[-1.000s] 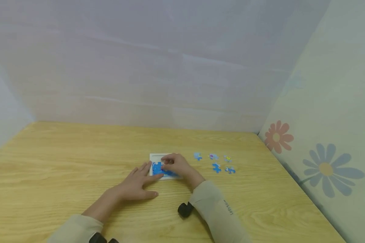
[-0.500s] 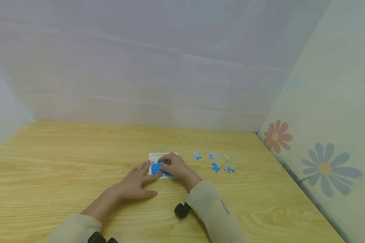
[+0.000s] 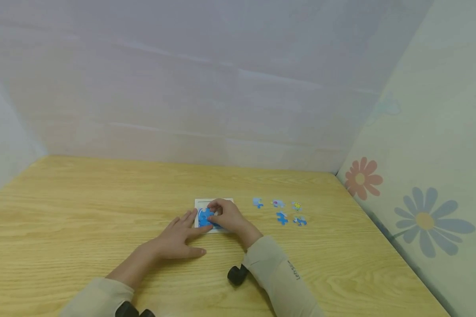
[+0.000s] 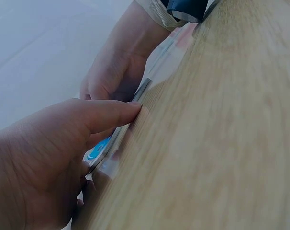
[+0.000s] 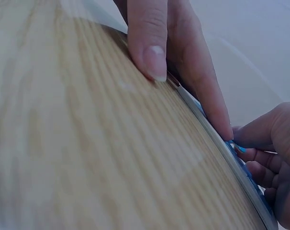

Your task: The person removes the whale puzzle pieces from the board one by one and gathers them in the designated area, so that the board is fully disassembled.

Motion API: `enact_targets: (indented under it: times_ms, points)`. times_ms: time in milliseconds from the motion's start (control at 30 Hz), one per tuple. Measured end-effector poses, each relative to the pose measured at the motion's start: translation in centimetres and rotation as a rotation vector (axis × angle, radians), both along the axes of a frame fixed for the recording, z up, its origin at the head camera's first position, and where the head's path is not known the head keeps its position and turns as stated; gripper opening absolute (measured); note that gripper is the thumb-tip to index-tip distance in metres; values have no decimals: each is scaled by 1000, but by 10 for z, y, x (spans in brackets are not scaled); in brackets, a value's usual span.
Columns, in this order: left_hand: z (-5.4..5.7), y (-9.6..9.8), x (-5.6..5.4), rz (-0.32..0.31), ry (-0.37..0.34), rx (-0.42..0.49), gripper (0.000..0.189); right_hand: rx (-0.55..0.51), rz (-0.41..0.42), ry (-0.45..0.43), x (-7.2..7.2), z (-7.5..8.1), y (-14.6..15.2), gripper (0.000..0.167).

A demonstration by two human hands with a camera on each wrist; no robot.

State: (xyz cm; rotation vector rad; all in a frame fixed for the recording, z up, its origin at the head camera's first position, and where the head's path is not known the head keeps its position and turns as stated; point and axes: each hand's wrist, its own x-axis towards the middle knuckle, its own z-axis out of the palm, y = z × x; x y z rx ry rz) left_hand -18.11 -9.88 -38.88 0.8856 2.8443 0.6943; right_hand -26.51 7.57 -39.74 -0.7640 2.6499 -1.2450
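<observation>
Puzzle tray (image 3: 201, 203) on wooden table (image 3: 83, 207) (floral wall (image 3: 424, 176) right) — left hand (image 3: 177, 239) flat, right hand (image 3: 228, 216) fingers pinching blue piece (image 3: 204, 216).

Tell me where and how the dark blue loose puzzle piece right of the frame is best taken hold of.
Probably pinch the dark blue piece by opposite edges from straight above: it lies flat on the table, apart from the neighbouring pieces, so fingertips have room either side.

Both hands (image 4: 87, 129) at tray (image 4: 117, 136) (edge-on)
</observation>
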Motion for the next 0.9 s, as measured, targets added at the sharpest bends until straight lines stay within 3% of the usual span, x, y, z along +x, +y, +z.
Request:
enact_targets:
  times_ms: [433,700,900]
  points:
    - [0,-1,-1,1,11,-9,61,55,-1,3,1,4,-3,28]
    - [3,-3,0,-1,10,-5,60,40,3,58,3,6,-2,25]
    - [4,-3,0,-3,-4,-11,61,30,-46,14,0,6,-1,26]
